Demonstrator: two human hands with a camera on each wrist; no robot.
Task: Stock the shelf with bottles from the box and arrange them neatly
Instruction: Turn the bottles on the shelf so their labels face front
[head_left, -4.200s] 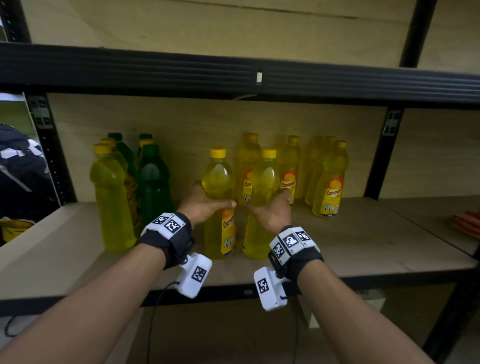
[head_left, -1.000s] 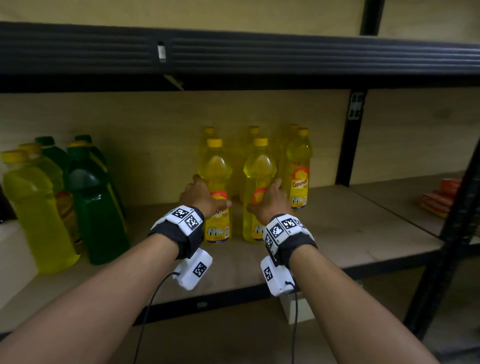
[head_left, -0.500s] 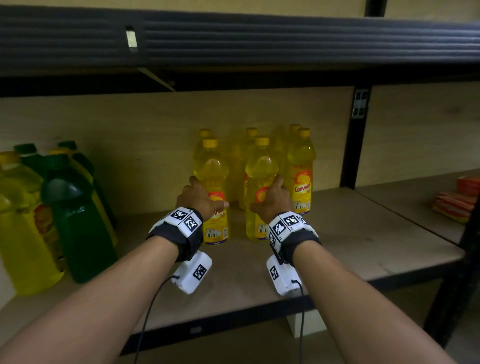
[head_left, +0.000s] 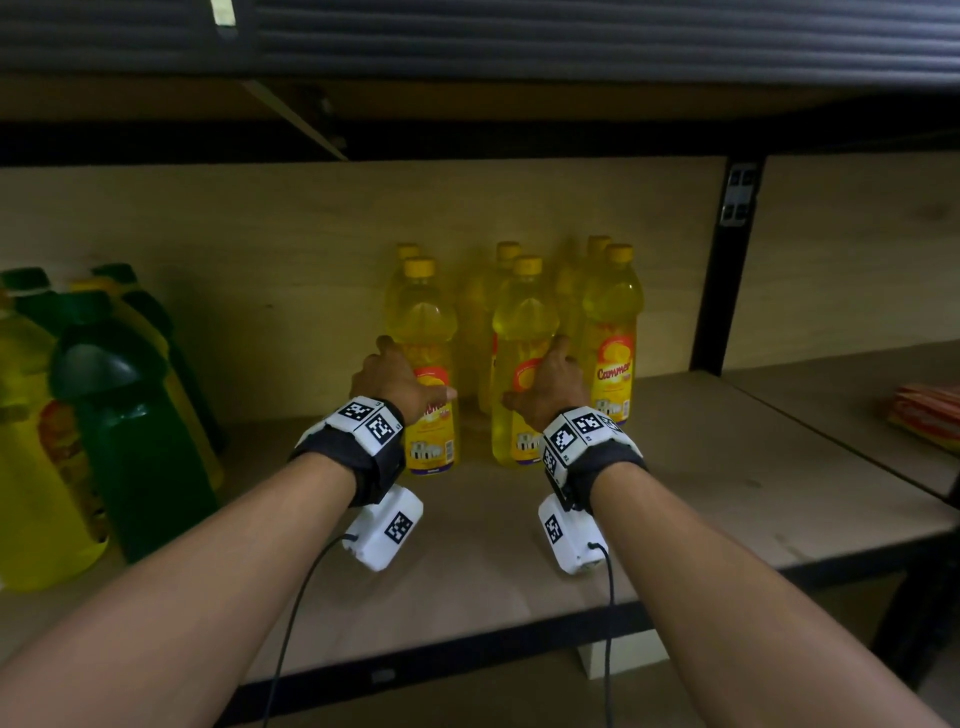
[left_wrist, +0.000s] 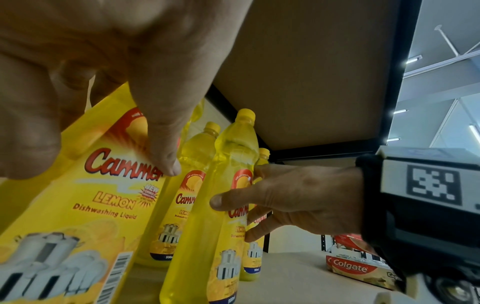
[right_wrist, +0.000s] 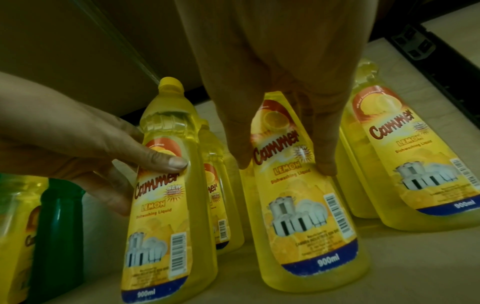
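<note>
Two hands are holding two yellow plastic bottles of lemon dish soap on the wooden shelf board (head_left: 675, 499). The left hand (head_left: 392, 382) has its grip wrapped round the left front yellow bottle (head_left: 423, 353), with the thumb (right_wrist: 166, 162) pressed on the label and the other fingers curled round the far side. The right hand (head_left: 550, 387) has its grip wrapped round the right front yellow bottle (head_left: 522, 332) in the same way, thumb (left_wrist: 221, 202) on the front.

Both bottles stand upright on the shelf board, side by side with a small gap between them. At 3 o'clock from the right one, just beside it, stands a third yellow bottle (head_left: 610, 332) with its red and yellow label facing out. Three more yellow bottles (head_left: 506, 254) stand behind, at 12 o'clock, near the pale wooden back wall (head_left: 260, 234).

Well apart at 9 o'clock stand big dark green bottles (head_left: 130, 426) and big yellow jugs (head_left: 31, 467), close together. At 3 o'clock, on the next shelf board past the black metal post (head_left: 719, 291), lie red and white toothpaste boxes (left_wrist: 355, 269). Overhead runs a dark ribbed shelf edge (head_left: 519, 36).
</note>
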